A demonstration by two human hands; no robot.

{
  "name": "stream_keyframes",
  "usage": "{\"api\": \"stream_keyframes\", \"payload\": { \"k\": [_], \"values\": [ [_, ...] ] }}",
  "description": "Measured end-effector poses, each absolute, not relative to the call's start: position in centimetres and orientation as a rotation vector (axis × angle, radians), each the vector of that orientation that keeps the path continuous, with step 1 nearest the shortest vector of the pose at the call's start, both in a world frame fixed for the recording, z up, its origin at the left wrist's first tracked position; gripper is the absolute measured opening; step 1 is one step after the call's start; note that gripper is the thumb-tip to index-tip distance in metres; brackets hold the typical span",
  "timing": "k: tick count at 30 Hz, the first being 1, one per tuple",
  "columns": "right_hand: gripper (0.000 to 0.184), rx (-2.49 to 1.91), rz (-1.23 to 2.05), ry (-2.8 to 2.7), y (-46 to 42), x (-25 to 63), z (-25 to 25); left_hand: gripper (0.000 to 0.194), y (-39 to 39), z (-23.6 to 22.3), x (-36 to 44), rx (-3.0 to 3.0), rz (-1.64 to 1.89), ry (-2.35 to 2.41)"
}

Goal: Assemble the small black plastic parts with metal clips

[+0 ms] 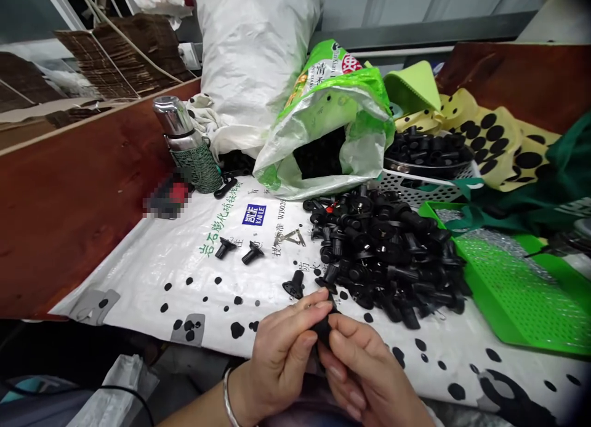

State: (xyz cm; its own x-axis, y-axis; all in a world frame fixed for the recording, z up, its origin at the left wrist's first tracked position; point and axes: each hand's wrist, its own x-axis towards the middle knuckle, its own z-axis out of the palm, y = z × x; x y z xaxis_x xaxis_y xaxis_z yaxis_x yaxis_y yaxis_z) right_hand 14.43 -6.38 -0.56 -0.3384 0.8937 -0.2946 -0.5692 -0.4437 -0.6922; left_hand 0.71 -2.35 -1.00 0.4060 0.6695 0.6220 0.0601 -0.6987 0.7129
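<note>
My left hand (289,341) and my right hand (360,359) meet at the front edge of the table, both closed on one small black plastic part (325,330). Fingers cover most of it, so its full shape is hidden. Just beyond my fingertips lies a loose black flanged part (294,284). A big heap of similar black parts (388,248) spreads to the right. Two more black flanged parts, one (225,248) and another (252,253), lie apart on the left. Near them rests a small metal piece (290,237) with bent arms.
A green tray (494,316) holding many thin shiny pieces stands right of the heap. Behind sit an open green-and-white bag (318,116) and a white basket (410,190) with a bowl of black parts. A steel flask (187,141) stands by the left wooden board (83,199).
</note>
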Motion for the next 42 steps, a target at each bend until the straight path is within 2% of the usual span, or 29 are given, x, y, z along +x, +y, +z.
{"api": "stream_keyframes", "payload": {
  "k": [3, 5, 9, 11, 13, 16, 23, 27, 30, 35, 42],
  "values": [
    [0.029, -0.786, 1.947, -0.647, -6.1, 14.0, -0.3, 0.034, -2.0, -0.8, 0.2, 1.989, 1.323, 0.585],
    [0.03, -0.943, 1.854, -0.831, -5.8, 13.7, -0.2, 0.033, -1.8, -0.9, -0.2, 1.932, 1.351, 0.62],
    [0.024, -1.294, 1.257, -1.449, -5.1, 13.4, 0.0, 0.035, -1.6, -1.7, -0.7, 1.843, 1.426, 0.783],
    [0.027, -1.326, 0.959, -1.656, -4.8, 13.2, -0.1, 0.037, -1.5, -2.1, -0.8, 1.833, 1.458, 0.838],
    [0.023, -1.339, 0.811, -1.746, -4.5, 12.9, -0.1, 0.039, -1.5, -2.4, -0.9, 1.847, 1.474, 0.85],
    [0.02, -1.398, 0.904, -1.679, -4.3, 12.1, 0.0, 0.039, -1.4, -2.5, -1.0, 1.871, 1.466, 0.854],
    [0.038, -1.326, 1.523, -1.121, -3.9, 10.1, 0.2, 0.037, -1.6, -2.8, -1.7, 1.804, 1.497, 0.911],
    [0.041, -1.284, 1.685, -0.992, -3.4, 9.6, 0.4, 0.037, -1.3, -2.5, -2.2, 1.792, 1.459, 0.937],
    [0.039, -1.348, 1.577, -1.201, -3.0, 9.8, 1.1, 0.036, -0.8, -2.2, -2.9, 1.843, 1.475, 0.96],
    [0.034, -1.495, 1.137, -1.634, -1.9, 11.7, 2.2, 0.034, 0.3, -2.6, -3.8, 1.981, 1.457, 1.135],
    [0.028, -1.561, 0.646, -1.768, -0.6, 15.2, 3.4, 0.027, 0.9, -3.3, -3.3, 2.11, 1.245, 1.266]
  ]
}}
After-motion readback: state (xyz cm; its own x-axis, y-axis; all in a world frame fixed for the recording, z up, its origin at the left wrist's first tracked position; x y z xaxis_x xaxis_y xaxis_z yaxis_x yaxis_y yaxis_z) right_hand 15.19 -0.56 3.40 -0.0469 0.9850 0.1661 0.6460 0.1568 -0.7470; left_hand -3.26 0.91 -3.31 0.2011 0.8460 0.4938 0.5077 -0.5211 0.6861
